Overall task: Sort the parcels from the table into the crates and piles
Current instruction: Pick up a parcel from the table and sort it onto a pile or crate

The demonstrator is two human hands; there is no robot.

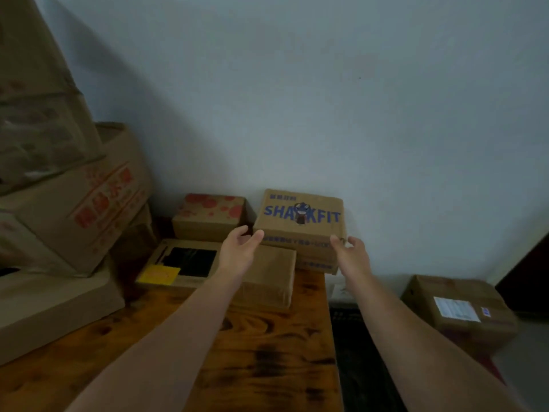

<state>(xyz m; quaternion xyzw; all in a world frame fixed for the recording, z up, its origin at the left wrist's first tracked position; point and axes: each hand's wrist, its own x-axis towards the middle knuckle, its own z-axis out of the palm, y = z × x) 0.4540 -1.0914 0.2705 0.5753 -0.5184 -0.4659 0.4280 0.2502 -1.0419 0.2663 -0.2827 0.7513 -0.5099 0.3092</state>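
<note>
- Your left grip (237, 251) and right grip (352, 254) are both released: fingers loosely spread, palms turned toward each other, holding nothing.
- The SHARKFIT box (300, 215) sits between them, just beyond the fingertips, at the far end of the counter (267, 367) by the wall (326, 99). You cannot tell from here whether either grip already touches its near corners.
- It rests on a second printed box (316, 264), so it stands higher than the plain brown parcel (267, 281) under your left wrist.
- Its long axis runs side to side, from one grip across to the other. The lettered face looks up, and the word reads upright from where you stand.
- It looks like stiff corrugated card with a dry, matt skin, so it should take a squeeze without slipping. Its weight does not show, so brace for a load.
- Take it by the two short ends, palms flat and low on the side walls.
- Lifting straight up first would likely keep the lower box from dragging toward the counter's edge below your right grip.
</note>
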